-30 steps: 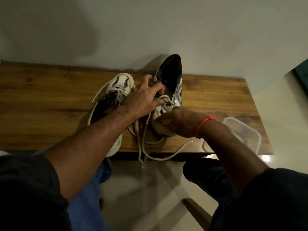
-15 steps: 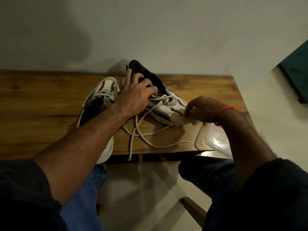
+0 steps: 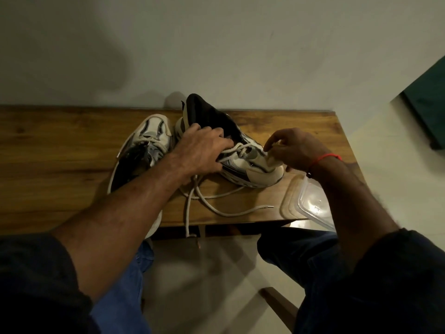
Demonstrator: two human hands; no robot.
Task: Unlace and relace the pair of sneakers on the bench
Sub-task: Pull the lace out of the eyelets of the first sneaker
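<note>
The left hand grips the laces of the right-hand sneaker; the right hand pinches its toe. It lies near the bench's right end, beside the other sneaker.

glossy wooden bench, clear plastic container

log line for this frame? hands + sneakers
left hand: grips right sneaker laces | right hand: holds its toe | left sneaker: flat on bench, untouched
</note>
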